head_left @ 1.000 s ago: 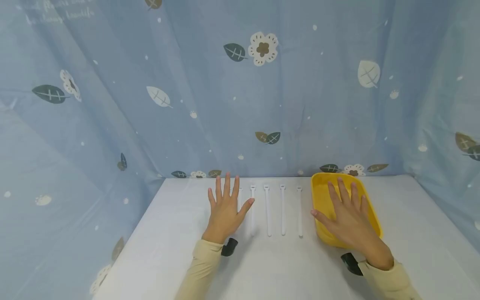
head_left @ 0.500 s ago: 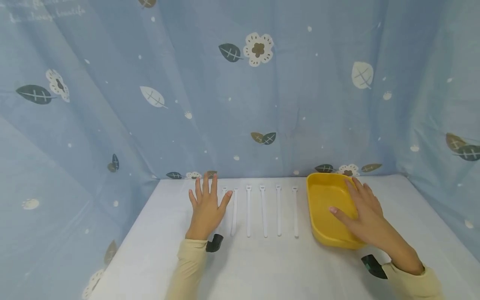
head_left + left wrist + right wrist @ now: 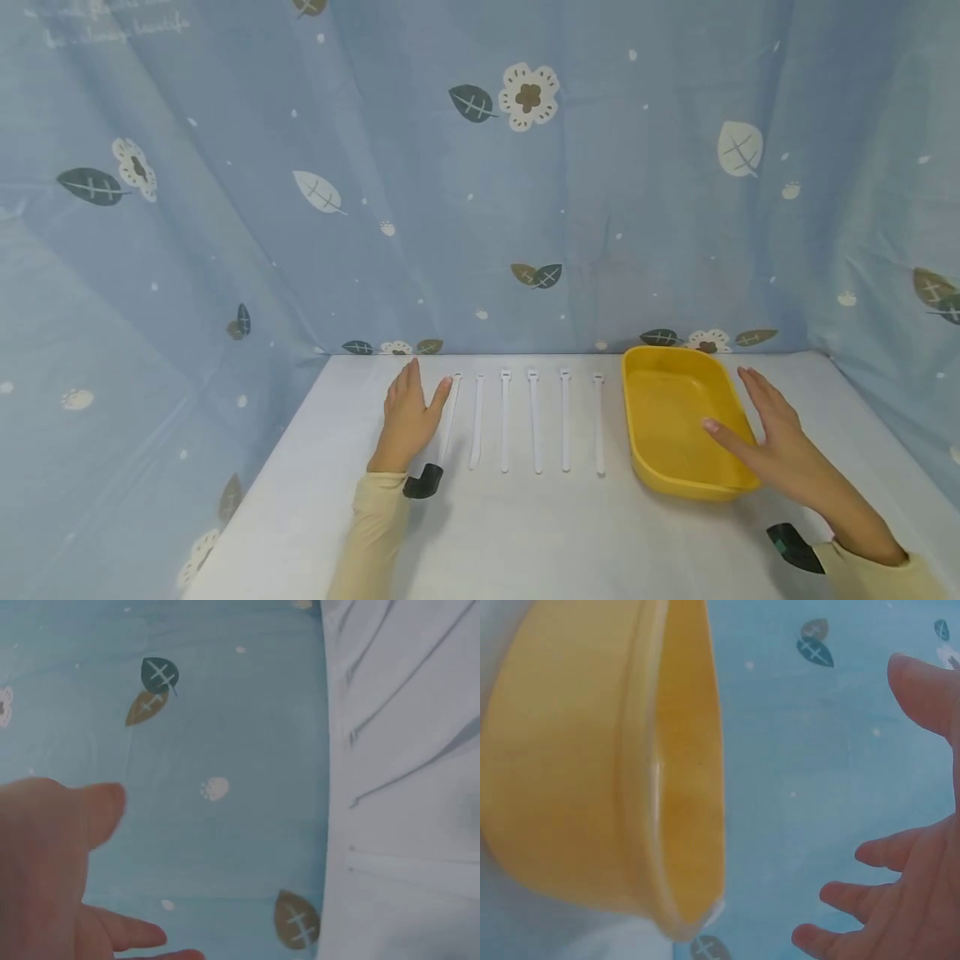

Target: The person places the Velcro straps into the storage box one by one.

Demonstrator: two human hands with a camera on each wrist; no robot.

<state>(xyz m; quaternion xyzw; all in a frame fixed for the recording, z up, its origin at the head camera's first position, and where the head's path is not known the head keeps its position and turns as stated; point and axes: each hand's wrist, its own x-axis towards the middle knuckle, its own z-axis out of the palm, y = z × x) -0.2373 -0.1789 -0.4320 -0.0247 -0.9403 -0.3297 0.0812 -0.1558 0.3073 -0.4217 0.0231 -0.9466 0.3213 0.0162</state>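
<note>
Several white cable ties [image 3: 536, 425] lie side by side in a row, heads toward the back of the table. Just left of the leftmost tie hovers my left hand [image 3: 407, 425], turned edge-on with fingers extended and holding nothing. To the right of the row stands a yellow plastic basin [image 3: 667, 425] with nothing in it. My right hand [image 3: 795, 462] is at the basin's right side, fingers straight and thumb spread, its thumb overlapping the basin in the head view. In the right wrist view the fingers [image 3: 862, 900] show apart from the basin's rim [image 3: 656, 780].
The white tabletop [image 3: 525, 533] ends at the back against a blue curtain [image 3: 420, 167] printed with leaves and flowers, which also hangs on both sides. A black wrist-camera mount [image 3: 423, 482] sits at the left wrist, another black mount [image 3: 795, 547] at the right.
My left hand has moved left off the ties and turned edge-on. My right hand has gone from over the basin to its right side, palm turning inward. Basin and ties stay put.
</note>
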